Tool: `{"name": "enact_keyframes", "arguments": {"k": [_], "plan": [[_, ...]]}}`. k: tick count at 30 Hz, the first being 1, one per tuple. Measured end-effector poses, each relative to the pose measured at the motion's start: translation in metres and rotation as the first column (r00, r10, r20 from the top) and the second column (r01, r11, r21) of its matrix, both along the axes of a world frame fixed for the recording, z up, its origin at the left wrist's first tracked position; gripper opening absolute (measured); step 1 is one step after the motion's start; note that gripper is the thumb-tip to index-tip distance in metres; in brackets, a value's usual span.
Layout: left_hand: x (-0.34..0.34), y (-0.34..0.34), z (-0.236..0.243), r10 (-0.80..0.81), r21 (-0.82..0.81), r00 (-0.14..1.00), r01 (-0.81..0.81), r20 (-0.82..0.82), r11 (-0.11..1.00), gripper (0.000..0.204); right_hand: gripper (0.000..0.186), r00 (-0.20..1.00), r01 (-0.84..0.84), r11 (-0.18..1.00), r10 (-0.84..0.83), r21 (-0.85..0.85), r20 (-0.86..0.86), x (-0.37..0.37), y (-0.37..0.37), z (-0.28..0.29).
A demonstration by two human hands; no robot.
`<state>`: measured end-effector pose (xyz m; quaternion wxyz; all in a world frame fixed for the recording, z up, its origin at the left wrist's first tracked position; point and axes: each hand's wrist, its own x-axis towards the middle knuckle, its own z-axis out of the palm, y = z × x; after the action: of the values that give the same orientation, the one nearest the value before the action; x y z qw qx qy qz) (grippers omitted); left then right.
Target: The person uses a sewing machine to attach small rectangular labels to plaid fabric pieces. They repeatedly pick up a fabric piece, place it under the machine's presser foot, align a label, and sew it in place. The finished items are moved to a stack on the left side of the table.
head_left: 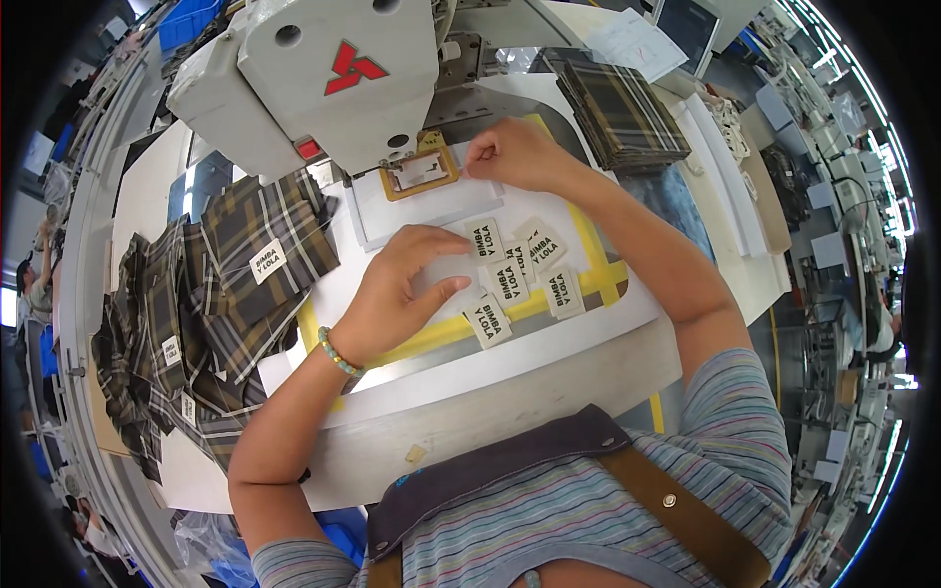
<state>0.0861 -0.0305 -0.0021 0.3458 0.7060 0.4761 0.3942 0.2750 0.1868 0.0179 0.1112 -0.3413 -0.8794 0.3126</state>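
My left hand (412, 284), with a beaded bracelet at the wrist, hovers with thumb and fingers apart just left of several loose white printed labels (507, 280). My right hand (505, 155) is closed in a pinch at the right side of a gold-rimmed sewing frame (390, 182); what it pinches, if anything, I cannot make out. The frame sits under the head of a white sewing machine (294, 88) on a clear plate edged with yellow tape. A pile of dark plaid fabric pieces (221, 245), some bearing white labels, lies left of my left hand.
A stack of folded plaid pieces (622, 118), papers (618, 44) and a dark screen (681, 34) are at the back right. Long white strips (735, 171) lie along the right side. A blue bin (186, 22) is at the upper left; other people (37, 274) work along the far left.
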Motion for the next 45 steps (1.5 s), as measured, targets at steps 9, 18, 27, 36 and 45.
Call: {"name": "enact_keyframes", "arguments": {"k": [9,18,27,36,45], "plan": [[-0.002,0.006,-0.006,0.257,0.303,0.769,-0.086,-0.586,0.949,0.055,0.028,0.986,-0.069,0.981,0.095,0.179,-0.139,0.000,-0.001,-0.012],[-0.002,0.003,-0.006,0.305,0.317,0.737,-0.130,-0.603,0.940,0.055,0.056,0.952,-0.300,0.819,0.289,0.489,0.099,0.041,-0.063,-0.013],[-0.005,0.003,-0.009,0.343,0.344,0.732,-0.156,-0.588,0.926,0.059,0.064,0.972,-0.235,0.801,0.207,0.550,0.114,0.023,-0.075,-0.036],[-0.001,0.004,-0.011,0.323,0.317,0.716,-0.148,-0.619,0.937,0.063,0.060,0.979,-0.194,0.821,0.201,0.538,0.046,0.024,-0.079,-0.037],[-0.002,0.013,-0.012,0.327,0.305,0.720,-0.166,-0.612,0.938,0.070,0.056,0.978,-0.190,0.802,0.206,0.566,0.035,0.021,-0.078,-0.039]]}}
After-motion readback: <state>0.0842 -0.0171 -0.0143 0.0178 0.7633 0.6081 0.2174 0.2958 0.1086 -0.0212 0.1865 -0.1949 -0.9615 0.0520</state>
